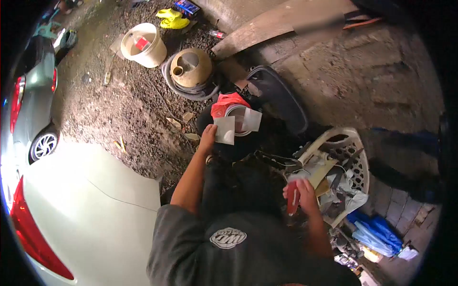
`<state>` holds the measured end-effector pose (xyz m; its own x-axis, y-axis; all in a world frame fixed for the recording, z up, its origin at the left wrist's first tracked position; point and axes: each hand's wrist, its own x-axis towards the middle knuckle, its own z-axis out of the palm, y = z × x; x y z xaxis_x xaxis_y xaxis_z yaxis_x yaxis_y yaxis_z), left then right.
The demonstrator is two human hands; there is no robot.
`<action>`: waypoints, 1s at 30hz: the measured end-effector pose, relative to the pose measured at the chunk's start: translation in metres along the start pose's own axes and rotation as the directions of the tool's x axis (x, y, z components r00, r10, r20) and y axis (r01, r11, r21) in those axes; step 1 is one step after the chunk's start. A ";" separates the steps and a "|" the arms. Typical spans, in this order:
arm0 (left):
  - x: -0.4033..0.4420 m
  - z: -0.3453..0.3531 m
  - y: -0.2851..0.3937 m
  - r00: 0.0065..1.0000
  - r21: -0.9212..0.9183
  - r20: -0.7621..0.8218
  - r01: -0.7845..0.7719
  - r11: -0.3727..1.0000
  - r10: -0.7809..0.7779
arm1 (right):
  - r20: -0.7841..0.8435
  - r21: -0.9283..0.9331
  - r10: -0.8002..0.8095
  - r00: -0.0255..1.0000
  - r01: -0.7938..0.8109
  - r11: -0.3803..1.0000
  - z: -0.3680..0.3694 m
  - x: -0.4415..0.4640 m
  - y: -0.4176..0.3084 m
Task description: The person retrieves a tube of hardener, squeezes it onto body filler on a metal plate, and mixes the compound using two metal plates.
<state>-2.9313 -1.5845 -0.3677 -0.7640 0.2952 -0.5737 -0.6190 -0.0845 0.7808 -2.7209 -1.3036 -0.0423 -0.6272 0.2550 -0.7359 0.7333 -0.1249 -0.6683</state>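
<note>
My left hand [208,138] is closed on the edge of a pale, flat, square piece [225,130], held beside an open round can [239,113]. Another pale flat piece [252,119] lies over the can's right side. Red plastic [229,102] is bunched at the can's upper left rim. My right hand [305,193] is closed around a red object [293,196] with a pale top, near the cluttered white plastic chair [361,164]. What the red object is cannot be made out.
A white car [90,205] fills the lower left. Ahead are a white bucket [153,53] holding a bottle, a tan rounded container [198,71] ringed by a hose, yellow shoes [172,20] and a long board [267,26]. Blue plastic [379,231] lies at the lower right.
</note>
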 end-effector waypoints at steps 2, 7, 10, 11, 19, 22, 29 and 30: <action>-0.047 0.014 0.042 0.998 -0.018 0.031 -0.047 0.999 0.048 | 0.082 0.030 -0.063 0.995 0.061 0.998 0.005 -0.003 -0.039; -0.167 0.080 0.151 0.998 -0.376 0.039 -0.026 0.926 0.044 | 0.280 -0.158 -0.217 0.935 0.268 0.950 0.012 -0.020 -0.138; -0.224 0.126 0.209 0.999 -0.450 0.011 0.037 0.892 -0.036 | 0.371 -0.269 -0.259 0.892 0.370 0.889 0.008 -0.037 -0.178; -0.227 0.133 0.209 0.998 -0.458 0.054 -0.015 0.889 0.044 | 0.395 -0.298 -0.267 0.879 0.398 0.867 0.005 -0.041 -0.187; -0.257 0.169 0.247 0.973 -0.457 0.109 -0.133 0.879 0.204 | 0.477 -0.625 -0.255 0.841 0.529 0.574 0.012 -0.072 -0.244; -0.254 0.170 0.242 0.962 -0.442 0.103 -0.185 0.878 0.255 | 0.488 -0.676 -0.238 0.840 0.536 0.506 0.017 -0.073 -0.252; -0.253 0.173 0.248 0.953 -0.397 0.127 -0.205 0.894 0.275 | 0.446 -0.746 -0.225 0.866 0.499 0.442 0.022 -0.085 -0.272; -0.251 0.172 0.246 0.949 -0.366 0.139 -0.217 0.905 0.283 | 0.458 -0.742 -0.236 0.857 0.514 0.431 0.022 -0.088 -0.273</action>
<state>-2.8599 -1.5156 0.0109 -0.8751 0.3884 -0.2889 -0.4613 -0.4885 0.7407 -2.8722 -1.3130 0.2022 -0.8306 -0.1910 -0.5232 0.1877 0.7884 -0.5858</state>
